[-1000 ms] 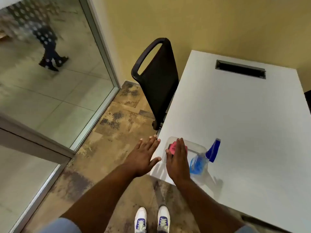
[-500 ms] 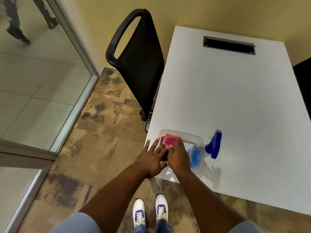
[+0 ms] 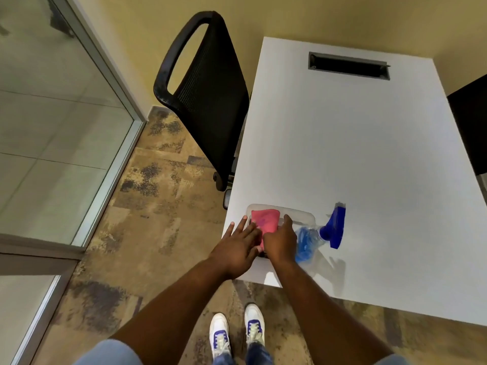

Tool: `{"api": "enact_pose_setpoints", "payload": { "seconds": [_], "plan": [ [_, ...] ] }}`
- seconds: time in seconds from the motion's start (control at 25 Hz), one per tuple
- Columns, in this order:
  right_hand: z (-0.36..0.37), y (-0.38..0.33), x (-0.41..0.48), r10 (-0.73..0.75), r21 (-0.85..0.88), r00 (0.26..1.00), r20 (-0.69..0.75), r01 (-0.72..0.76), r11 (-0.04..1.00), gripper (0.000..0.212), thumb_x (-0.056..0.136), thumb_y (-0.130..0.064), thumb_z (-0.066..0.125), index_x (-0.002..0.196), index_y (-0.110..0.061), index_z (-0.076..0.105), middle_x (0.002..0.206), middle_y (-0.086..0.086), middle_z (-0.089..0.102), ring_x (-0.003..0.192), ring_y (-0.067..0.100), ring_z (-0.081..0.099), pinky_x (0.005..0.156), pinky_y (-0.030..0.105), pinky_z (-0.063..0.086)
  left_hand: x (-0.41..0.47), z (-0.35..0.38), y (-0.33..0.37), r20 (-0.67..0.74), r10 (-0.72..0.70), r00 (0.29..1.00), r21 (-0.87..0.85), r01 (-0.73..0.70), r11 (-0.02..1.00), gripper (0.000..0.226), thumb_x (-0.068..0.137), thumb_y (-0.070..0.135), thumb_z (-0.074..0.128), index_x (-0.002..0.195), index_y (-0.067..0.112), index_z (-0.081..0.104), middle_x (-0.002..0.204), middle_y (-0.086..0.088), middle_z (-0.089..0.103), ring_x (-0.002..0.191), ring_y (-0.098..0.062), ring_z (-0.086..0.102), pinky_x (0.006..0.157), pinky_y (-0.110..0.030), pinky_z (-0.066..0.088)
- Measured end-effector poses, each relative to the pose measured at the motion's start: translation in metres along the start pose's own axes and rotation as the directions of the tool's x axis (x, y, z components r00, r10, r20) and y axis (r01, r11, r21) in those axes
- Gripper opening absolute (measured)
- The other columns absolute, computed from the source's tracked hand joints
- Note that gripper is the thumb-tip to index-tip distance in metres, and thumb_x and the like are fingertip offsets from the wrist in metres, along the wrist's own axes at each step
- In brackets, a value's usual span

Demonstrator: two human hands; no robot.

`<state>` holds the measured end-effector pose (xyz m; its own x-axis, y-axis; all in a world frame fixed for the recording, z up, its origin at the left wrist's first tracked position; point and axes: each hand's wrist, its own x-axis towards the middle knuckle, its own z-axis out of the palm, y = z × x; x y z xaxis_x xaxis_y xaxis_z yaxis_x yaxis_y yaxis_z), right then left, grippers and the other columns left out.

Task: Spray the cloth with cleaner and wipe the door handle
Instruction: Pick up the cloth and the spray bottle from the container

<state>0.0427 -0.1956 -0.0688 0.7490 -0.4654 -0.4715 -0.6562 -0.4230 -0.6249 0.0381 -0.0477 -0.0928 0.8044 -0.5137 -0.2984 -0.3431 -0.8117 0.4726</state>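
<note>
A folded pink cloth (image 3: 264,223) lies in a clear plastic container (image 3: 303,216) at the near left corner of the white table (image 3: 369,159). My right hand (image 3: 280,242) covers the cloth's right side and near end, fingers curled onto it. Spread flat, my left hand (image 3: 237,246) touches the cloth's left edge and the container's rim. A spray bottle (image 3: 305,239) of blue liquid with a blue trigger head (image 3: 334,227) lies just right of the container. No door handle is in view.
A black mesh office chair (image 3: 208,96) stands against the table's left side. A glass partition with a metal frame (image 3: 110,164) runs along the left. A cable slot (image 3: 347,65) sits at the table's far end. My white shoes (image 3: 237,330) stand on patterned carpet.
Both hands have moved forward onto the cloth in the container; the left hand came in from the table's edge. More of the pink cloth shows now. The view has tilted down and to the right.
</note>
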Motion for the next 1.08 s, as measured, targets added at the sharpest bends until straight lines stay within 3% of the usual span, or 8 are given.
{"api": "enact_pose_setpoints", "payload": {
  "seconds": [0.08, 0.2, 0.32, 0.4, 0.52, 0.6, 0.8, 1.08],
  "plan": [
    [-0.006, -0.012, -0.009, 0.019, 0.06, 0.999, -0.031, -0.017, 0.998, 0.07, 0.095, -0.021, 0.07, 0.155, -0.02, 0.033, 0.139, 0.014, 0.062, 0.116, 0.033, 0.066, 0.096, 0.039, 0.058, -0.002, -0.017, 0.01, -0.136, -0.191, 0.972, -0.374, 0.128, 0.919, 0.063, 0.109, 0.044, 0.044, 0.165, 0.024, 0.025, 0.173, 0.002, 0.022, 0.159, -0.01, 0.003, 0.13, -0.035, 0.008],
    [-0.024, -0.033, -0.024, -0.043, 0.264, 0.998, -0.047, 0.054, 0.963, 0.069, 0.092, -0.019, 0.074, 0.151, -0.024, 0.041, 0.131, 0.006, 0.068, 0.1, 0.018, 0.066, 0.08, 0.023, 0.054, 0.0, -0.058, 0.029, -0.08, -0.448, 0.89, -0.778, 0.226, 0.587, 0.072, 0.099, 0.047, 0.064, 0.161, 0.022, 0.036, 0.164, 0.002, 0.039, 0.149, -0.015, 0.039, 0.117, -0.03, 0.035],
    [-0.049, -0.057, -0.033, -0.186, 0.423, 0.982, 0.033, 0.155, 0.893, 0.072, 0.085, -0.008, 0.079, 0.146, -0.027, 0.047, 0.117, -0.002, 0.07, 0.084, 0.008, 0.066, 0.061, 0.008, 0.05, 0.003, -0.104, 0.039, 0.02, -0.325, 0.945, -0.977, 0.088, 0.194, 0.057, 0.091, 0.046, 0.074, 0.138, 0.017, 0.059, 0.138, -0.014, 0.068, 0.114, -0.02, 0.073, 0.088, -0.027, 0.058],
    [-0.069, -0.073, -0.04, -0.29, 0.52, 0.954, 0.078, 0.209, 0.828, 0.072, 0.082, -0.009, 0.082, 0.143, -0.029, 0.051, 0.116, -0.007, 0.067, 0.087, 0.01, 0.068, 0.059, 0.011, 0.055, 0.002, -0.134, 0.043, 0.048, -0.262, 0.964, -0.999, 0.05, 0.004, 0.053, 0.09, 0.04, 0.077, 0.131, 0.01, 0.064, 0.122, -0.02, 0.074, 0.107, -0.034, 0.075, 0.086, -0.041, 0.062],
    [-0.095, -0.09, -0.055, -0.418, 0.549, 0.908, 0.026, 0.336, 0.765, 0.066, 0.084, -0.015, 0.083, 0.142, -0.025, 0.053, 0.127, 0.001, 0.068, 0.102, 0.018, 0.07, 0.075, 0.021, 0.062, -0.002, -0.168, 0.051, 0.035, -0.314, 0.949, -0.999, 0.024, -0.04, 0.052, 0.08, 0.032, 0.085, 0.124, 0.008, 0.07, 0.115, -0.02, 0.076, 0.102, -0.039, 0.075, 0.09, -0.05, 0.062],
    [-0.107, -0.09, -0.066, -0.471, 0.479, 0.871, -0.143, 0.477, 0.737, 0.06, 0.087, -0.014, 0.08, 0.141, -0.022, 0.055, 0.126, 0.003, 0.071, 0.104, 0.014, 0.069, 0.083, 0.024, 0.061, -0.002, -0.18, 0.058, -0.004, -0.352, 0.936, -0.999, -0.021, -0.044, 0.045, 0.078, 0.022, 0.087, 0.119, 0.009, 0.073, 0.111, -0.018, 0.078, 0.098, -0.036, 0.076, 0.082, -0.046, 0.064],
    [-0.137, -0.053, -0.07, -0.606, 0.069, 0.611, -0.51, 0.731, 0.679, 0.065, 0.082, -0.022, 0.081, 0.141, -0.018, 0.053, 0.14, -0.004, 0.059, 0.13, 0.016, 0.054, 0.107, 0.03, 0.044, 0.004, -0.19, 0.075, -0.073, -0.366, 0.928, -0.994, -0.097, -0.049, 0.023, 0.083, 0.004, 0.076, 0.105, 0.013, 0.076, 0.096, -0.012, 0.079, 0.084, -0.024, 0.077, 0.068, -0.033, 0.061],
    [-0.13, 0.019, -0.051, -0.406, 0.247, 0.857, -0.318, 0.488, 0.837, 0.102, 0.075, -0.024, 0.091, 0.158, -0.017, 0.031, 0.162, 0.001, 0.038, 0.148, 0.021, 0.037, 0.116, 0.032, 0.032, 0.009, -0.176, 0.09, -0.007, -0.4, 0.916, -0.99, -0.064, -0.127, 0.015, 0.091, 0.019, 0.075, 0.104, 0.012, 0.076, 0.095, -0.01, 0.081, 0.08, -0.022, 0.079, 0.073, -0.035, 0.063]
  ]
}}
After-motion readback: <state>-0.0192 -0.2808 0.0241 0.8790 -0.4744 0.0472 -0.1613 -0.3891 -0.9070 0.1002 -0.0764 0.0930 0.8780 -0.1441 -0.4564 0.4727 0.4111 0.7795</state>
